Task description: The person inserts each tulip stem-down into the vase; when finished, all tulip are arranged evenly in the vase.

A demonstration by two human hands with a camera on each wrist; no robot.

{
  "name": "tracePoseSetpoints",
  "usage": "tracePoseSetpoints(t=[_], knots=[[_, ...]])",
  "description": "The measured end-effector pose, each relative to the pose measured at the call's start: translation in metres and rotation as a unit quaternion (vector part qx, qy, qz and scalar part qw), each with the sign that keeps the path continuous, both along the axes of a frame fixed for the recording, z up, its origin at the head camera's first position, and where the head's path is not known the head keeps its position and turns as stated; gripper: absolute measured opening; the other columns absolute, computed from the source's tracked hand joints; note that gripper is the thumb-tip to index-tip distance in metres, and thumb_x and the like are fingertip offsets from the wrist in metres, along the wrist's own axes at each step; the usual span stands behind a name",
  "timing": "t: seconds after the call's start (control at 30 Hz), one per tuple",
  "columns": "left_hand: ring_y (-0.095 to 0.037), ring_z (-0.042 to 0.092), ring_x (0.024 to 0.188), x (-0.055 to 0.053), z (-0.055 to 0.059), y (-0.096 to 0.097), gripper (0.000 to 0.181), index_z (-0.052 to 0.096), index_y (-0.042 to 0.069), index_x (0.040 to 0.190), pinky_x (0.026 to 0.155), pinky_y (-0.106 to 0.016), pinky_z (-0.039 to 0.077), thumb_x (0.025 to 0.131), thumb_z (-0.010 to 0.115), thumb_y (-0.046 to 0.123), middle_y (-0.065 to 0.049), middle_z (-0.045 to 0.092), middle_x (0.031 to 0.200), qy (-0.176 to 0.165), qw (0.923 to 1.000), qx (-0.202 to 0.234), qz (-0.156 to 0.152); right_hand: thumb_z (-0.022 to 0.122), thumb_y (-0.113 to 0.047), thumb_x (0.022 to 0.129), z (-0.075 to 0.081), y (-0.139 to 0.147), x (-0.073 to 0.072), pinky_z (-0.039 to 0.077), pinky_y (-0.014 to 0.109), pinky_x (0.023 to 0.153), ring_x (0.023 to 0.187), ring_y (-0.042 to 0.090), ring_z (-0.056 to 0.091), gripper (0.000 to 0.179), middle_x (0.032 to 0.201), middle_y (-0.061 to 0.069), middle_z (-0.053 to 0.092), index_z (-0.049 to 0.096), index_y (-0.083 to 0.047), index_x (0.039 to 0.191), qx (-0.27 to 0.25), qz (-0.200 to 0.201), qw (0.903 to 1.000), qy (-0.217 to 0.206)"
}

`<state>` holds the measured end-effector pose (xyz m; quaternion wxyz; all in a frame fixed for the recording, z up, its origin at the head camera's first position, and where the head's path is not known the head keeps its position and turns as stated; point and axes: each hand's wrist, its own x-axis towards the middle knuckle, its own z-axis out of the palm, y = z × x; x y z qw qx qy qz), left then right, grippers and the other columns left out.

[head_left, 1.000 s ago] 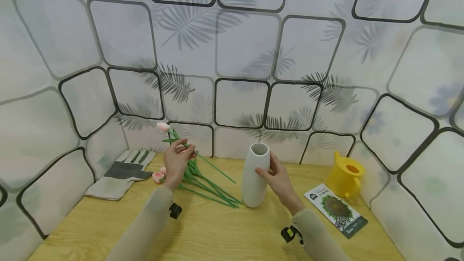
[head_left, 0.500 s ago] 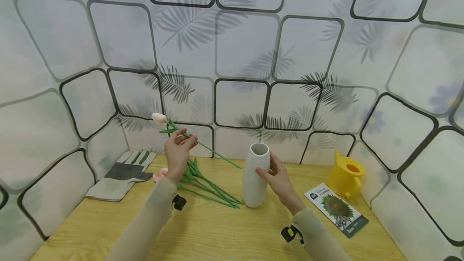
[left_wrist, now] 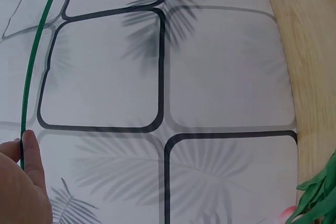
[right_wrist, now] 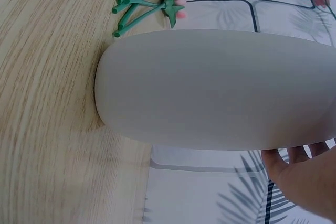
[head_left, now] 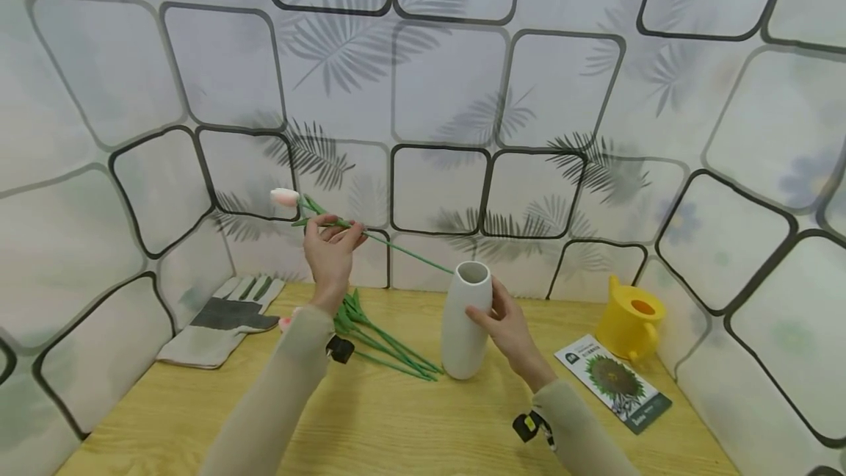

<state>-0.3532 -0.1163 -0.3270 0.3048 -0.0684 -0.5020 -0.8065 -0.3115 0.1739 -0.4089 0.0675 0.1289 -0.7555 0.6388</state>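
My left hand (head_left: 332, 252) pinches the green stem of a pale pink tulip (head_left: 286, 197) above the table. The flower head points left, and the stem slants down to the right, its end overlapping the vase's rim in the head view. A tall white vase (head_left: 463, 329) stands upright on the wood, and my right hand (head_left: 509, 329) grips its right side, thumb across the front. In the right wrist view the vase (right_wrist: 210, 90) covers most of the picture. Several more tulips (head_left: 390, 347) lie on the table left of the vase, their pink heads mostly behind the left forearm.
A pair of grey-and-white work gloves (head_left: 225, 318) lies at the back left. On the right are a seed packet (head_left: 615, 382) with a flower picture and a yellow watering can (head_left: 628, 325). A patterned wall covering (head_left: 443, 94) closes off the back and sides of the wooden table (head_left: 396, 432).
My left hand has risen and moved slightly right with the tulip, bringing the stem's end from over the table up to the vase's rim. The right hand and vase have stayed put.
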Motion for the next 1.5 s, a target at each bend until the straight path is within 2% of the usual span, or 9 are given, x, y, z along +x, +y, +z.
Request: tracePoseSetpoints(t=[0.13, 0.33, 0.6, 0.8, 0.9, 1.2, 1.27, 1.43, 1.5], knots=[[-0.028, 0.067, 0.078, -0.001, 0.01, 0.007, 0.039, 0.048, 0.007, 0.111, 0.078, -0.036, 0.061, 0.084, 0.072, -0.006, -0.028, 0.06, 0.105, 0.015, 0.9997, 0.019, -0.001, 0.073, -0.021, 0.09, 0.0, 0.001, -0.001, 0.029, 0.055, 0.117, 0.141, 0.031, 0.04, 0.076, 0.151, 0.01, 0.043, 0.031, -0.021, 0.154, -0.001, 0.003, 1.0, -0.002], [-0.023, 0.069, 0.072, -0.003, 0.019, 0.018, 0.037, 0.051, 0.007, 0.108, 0.072, -0.034, 0.062, 0.083, 0.073, -0.008, -0.016, 0.064, 0.096, 0.03, 0.9995, 0.011, 0.008, 0.073, -0.02, 0.09, 0.0, 0.0, -0.001, 0.029, 0.055, 0.117, 0.14, 0.032, 0.04, 0.076, 0.151, 0.011, 0.044, 0.031, -0.02, 0.154, 0.0, 0.003, 1.0, -0.001], [-0.027, 0.07, 0.076, -0.008, 0.026, 0.04, 0.028, 0.052, 0.008, 0.109, 0.069, -0.033, 0.062, 0.089, 0.068, -0.004, -0.018, 0.065, 0.099, 0.05, 0.9974, -0.052, 0.01, 0.072, -0.021, 0.091, -0.001, 0.001, -0.002, 0.03, 0.056, 0.116, 0.14, 0.032, 0.04, 0.076, 0.152, 0.012, 0.042, 0.03, -0.018, 0.154, 0.004, 0.003, 1.0, 0.004], [-0.029, 0.071, 0.08, -0.007, 0.026, 0.051, 0.03, 0.047, 0.002, 0.113, 0.073, -0.045, 0.061, 0.091, 0.067, 0.001, -0.018, 0.067, 0.107, 0.066, 0.9928, -0.1, 0.006, 0.072, -0.022, 0.091, -0.003, 0.001, -0.003, 0.03, 0.054, 0.117, 0.14, 0.031, 0.041, 0.077, 0.153, 0.009, 0.041, 0.029, -0.019, 0.154, 0.005, 0.006, 1.0, 0.002], [-0.033, 0.071, 0.082, -0.007, 0.025, 0.057, 0.033, 0.046, 0.0, 0.114, 0.072, -0.045, 0.061, 0.09, 0.069, 0.003, -0.015, 0.069, 0.108, 0.072, 0.991, -0.113, 0.003, 0.072, -0.022, 0.091, -0.004, 0.001, -0.003, 0.03, 0.055, 0.116, 0.14, 0.031, 0.041, 0.076, 0.153, 0.009, 0.041, 0.03, -0.019, 0.154, 0.003, 0.007, 1.0, 0.003], [-0.041, 0.068, 0.09, 0.02, 0.041, 0.078, 0.028, 0.047, -0.01, 0.115, 0.081, -0.051, 0.057, 0.095, 0.062, 0.002, -0.023, 0.07, 0.112, 0.064, 0.9829, -0.173, 0.004, 0.072, -0.022, 0.091, -0.003, 0.002, -0.003, 0.03, 0.056, 0.116, 0.14, 0.03, 0.041, 0.075, 0.153, 0.008, 0.042, 0.031, -0.02, 0.154, 0.0, 0.01, 0.9999, 0.003], [-0.04, 0.068, 0.092, 0.023, 0.043, 0.081, 0.026, 0.048, -0.01, 0.114, 0.08, -0.044, 0.058, 0.095, 0.061, 0.002, -0.023, 0.07, 0.111, 0.062, 0.9812, -0.182, 0.007, 0.072, -0.021, 0.091, -0.003, 0.003, -0.004, 0.03, 0.056, 0.116, 0.139, 0.031, 0.042, 0.075, 0.152, 0.008, 0.042, 0.031, -0.02, 0.153, -0.001, 0.008, 1.0, 0.002], [-0.034, 0.069, 0.092, 0.013, 0.034, 0.087, 0.024, 0.051, -0.004, 0.114, 0.076, -0.021, 0.055, 0.094, 0.064, 0.003, -0.018, 0.072, 0.11, 0.069, 0.979, -0.192, -0.005, 0.072, -0.02, 0.091, -0.003, 0.002, -0.004, 0.03, 0.056, 0.116, 0.138, 0.031, 0.043, 0.073, 0.151, 0.01, 0.044, 0.032, -0.02, 0.153, -0.002, 0.009, 1.0, 0.002], [-0.031, 0.07, 0.091, 0.008, 0.028, 0.09, 0.026, 0.052, 0.0, 0.115, 0.075, -0.019, 0.053, 0.093, 0.066, 0.004, -0.015, 0.072, 0.112, 0.081, 0.9767, -0.198, -0.014, 0.072, -0.02, 0.091, -0.003, 0.002, -0.004, 0.03, 0.056, 0.116, 0.138, 0.031, 0.043, 0.073, 0.151, 0.01, 0.044, 0.033, -0.02, 0.153, -0.002, 0.01, 0.9999, 0.001]])
